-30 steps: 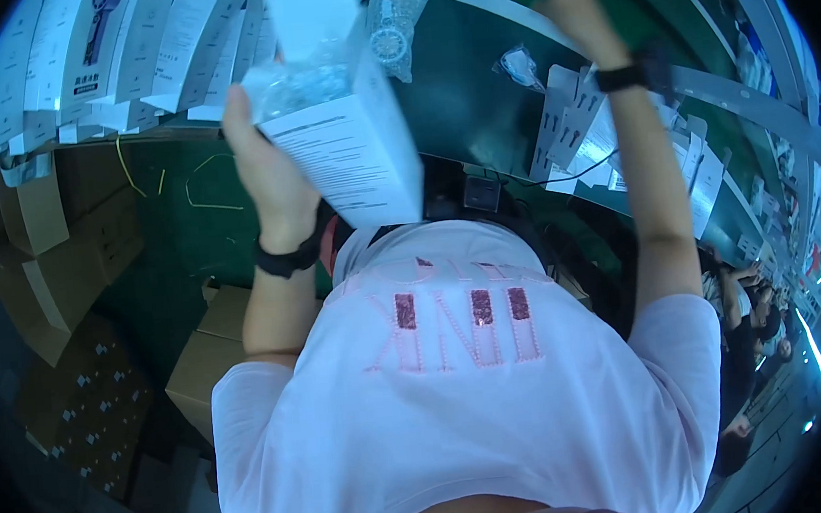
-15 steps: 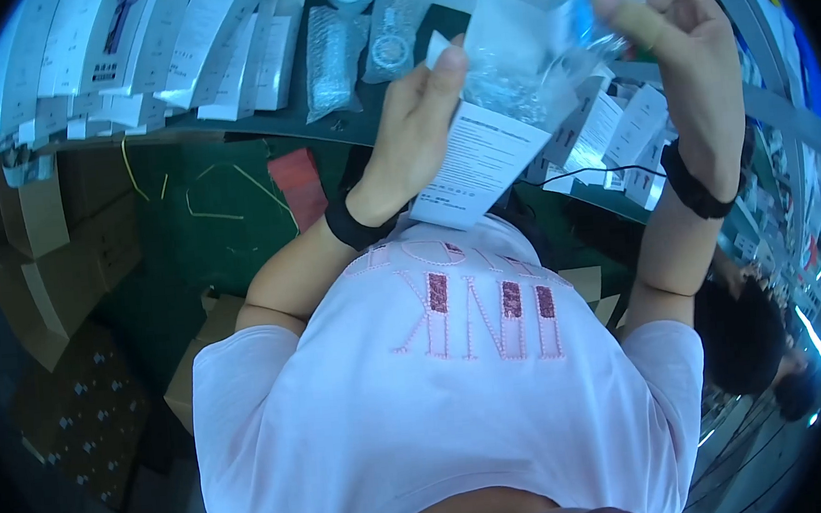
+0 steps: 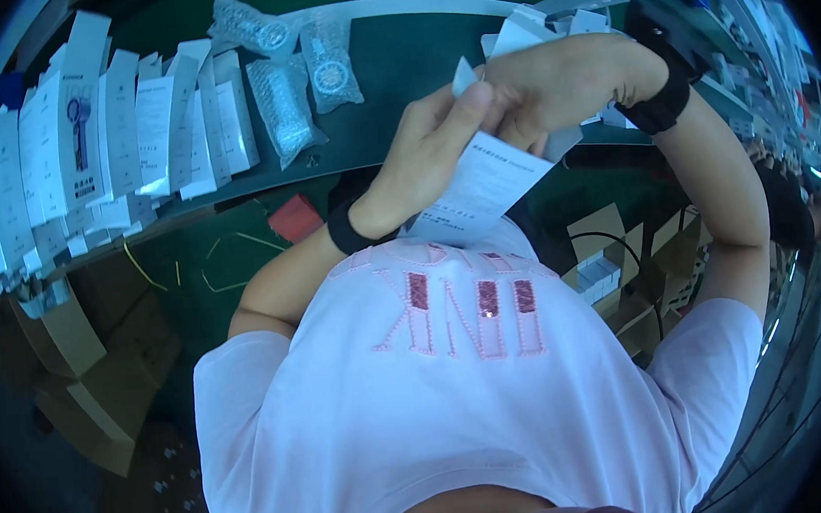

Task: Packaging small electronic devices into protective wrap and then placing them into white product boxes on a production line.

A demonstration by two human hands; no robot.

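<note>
My left hand point(image 3: 422, 154) grips a white printed carton box point(image 3: 487, 183) by its upper left side, the thumb close to a raised flap. The box is tilted in front of my chest, its top end pointing away from me. Over that open top lies my right hand point(image 3: 561, 81), back of the hand uppermost, its fingers bent down at the mouth of the box. Whatever those fingers hold or press is hidden behind them.
Several bubble-wrapped packages point(image 3: 283, 107) lie on the dark green table point(image 3: 396, 74). A row of upright white boxes point(image 3: 64, 139) lines its left part; more white boxes point(image 3: 518, 31) stand beyond my right hand. Open brown cartons point(image 3: 69, 332) sit below at left, another carton point(image 3: 611, 226) at lower right.
My right hand has come down from the upper right, where it held a clear-and-blue plastic-wrapped piece, to the box mouth. That piece is no longer visible. My left hand still holds the box.
</note>
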